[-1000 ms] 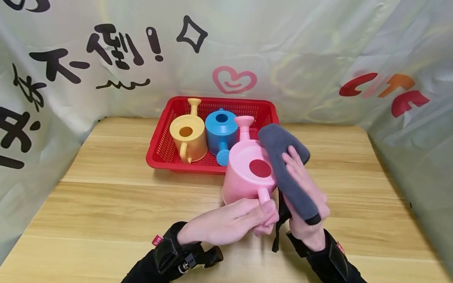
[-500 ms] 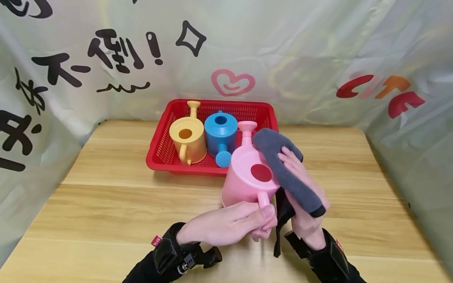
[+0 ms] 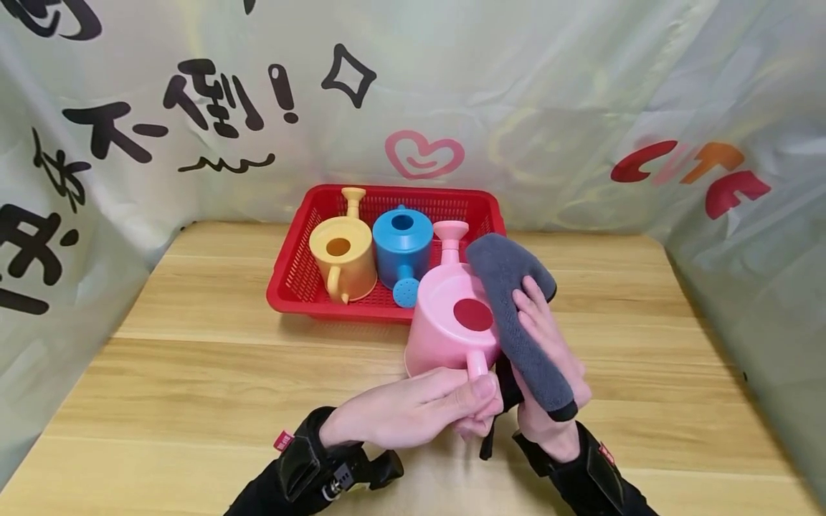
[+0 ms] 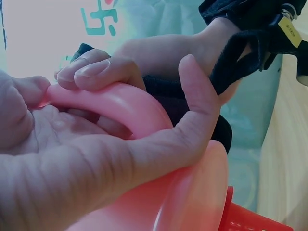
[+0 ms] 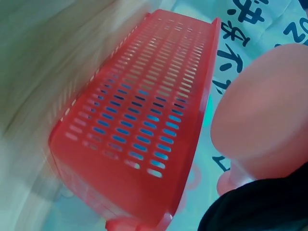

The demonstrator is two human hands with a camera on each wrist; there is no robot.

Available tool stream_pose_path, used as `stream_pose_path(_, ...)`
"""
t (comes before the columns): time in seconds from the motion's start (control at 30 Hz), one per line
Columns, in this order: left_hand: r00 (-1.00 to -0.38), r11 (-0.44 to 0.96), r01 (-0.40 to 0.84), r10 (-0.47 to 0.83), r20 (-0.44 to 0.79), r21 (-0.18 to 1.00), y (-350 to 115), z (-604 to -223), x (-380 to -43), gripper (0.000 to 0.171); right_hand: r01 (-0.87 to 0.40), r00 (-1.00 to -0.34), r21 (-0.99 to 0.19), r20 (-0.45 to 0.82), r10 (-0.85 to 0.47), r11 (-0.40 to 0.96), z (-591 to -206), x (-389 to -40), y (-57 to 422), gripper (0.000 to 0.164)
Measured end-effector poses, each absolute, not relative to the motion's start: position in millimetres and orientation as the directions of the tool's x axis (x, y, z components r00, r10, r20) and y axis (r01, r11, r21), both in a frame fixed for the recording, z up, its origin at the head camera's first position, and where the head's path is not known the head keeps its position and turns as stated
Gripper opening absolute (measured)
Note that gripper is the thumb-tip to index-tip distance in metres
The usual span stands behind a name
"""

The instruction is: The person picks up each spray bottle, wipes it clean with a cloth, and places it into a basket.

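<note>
In the head view my left hand (image 3: pixel 416 408) grips the handle of a pink watering can (image 3: pixel 445 330), held in the air before the red basket. The left wrist view shows the fingers curled round the pink handle (image 4: pixel 110 98). My right hand (image 3: pixel 551 351) holds a folded dark grey cloth (image 3: pixel 519 315) against the can's right side; its thumb is hidden. Below the cloth hangs a black strap (image 3: pixel 488 441). In the right wrist view the can's round base (image 5: pixel 269 115) shows above a black cloth edge (image 5: pixel 255 207).
A red plastic basket (image 3: pixel 290 304) stands at the back of the wooden table (image 3: pixel 213 401). Inside it are a yellow watering can (image 3: pixel 348 269) and a blue watering can (image 3: pixel 401 244). A white printed curtain (image 3: pixel 542 93) surrounds the table's back and sides.
The right hand and cloth shift slightly right and up, then back left and down along the can's side. The can moves only a little. The head view tilts slightly upward.
</note>
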State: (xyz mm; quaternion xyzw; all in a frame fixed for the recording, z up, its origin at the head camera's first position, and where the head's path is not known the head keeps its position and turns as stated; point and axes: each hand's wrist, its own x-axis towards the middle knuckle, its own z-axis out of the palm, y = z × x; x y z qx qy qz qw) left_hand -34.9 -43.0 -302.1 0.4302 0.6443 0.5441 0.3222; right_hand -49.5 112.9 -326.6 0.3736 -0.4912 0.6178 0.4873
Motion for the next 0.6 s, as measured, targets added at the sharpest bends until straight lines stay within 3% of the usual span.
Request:
stream_pose_path(0.1, -0.435, 0.021, 0.176, 0.899, 0.058, 0.984, -44.2, -301.4, -34.5, 0.047, -0.947, -0.316, -0.293, 0.917, 0.243, -0.129, -332.8, -51.5, 114.7, 0.031)
stream_pose_path(0.23, -0.462, 0.0, 0.133, 0.885, 0.062, 0.991, -47.9, -297.4, -32.9, 0.045, -0.816, -0.564, -0.464, 0.771, 0.298, -0.344, -346.5, -49.8, 118.0, 0.047)
stream_pose_path(0.33, -0.452, -0.03, 0.174, 0.886, 0.107, 0.984, -51.9, -294.2, -31.6, 0.046, -0.698, -0.708, -0.569, 0.64, 0.298, -0.435, -352.5, -45.7, 118.9, 0.044)
stream_pose_path(0.53, -0.36, -0.065, 0.327, 0.914, 0.188, 0.943, -62.3, -290.3, -30.6, 0.049, -0.556, -0.81, -0.618, 0.552, 0.197, -0.556, -347.8, -44.7, 124.4, 0.035)
stream_pose_path(0.6, -0.303, -0.092, 0.375, 0.928, 0.215, 0.923, -65.2, -290.3, -30.2, 0.052, -0.486, -0.843, -0.617, 0.517, 0.146, -0.619, -345.4, -44.0, 128.4, 0.033)
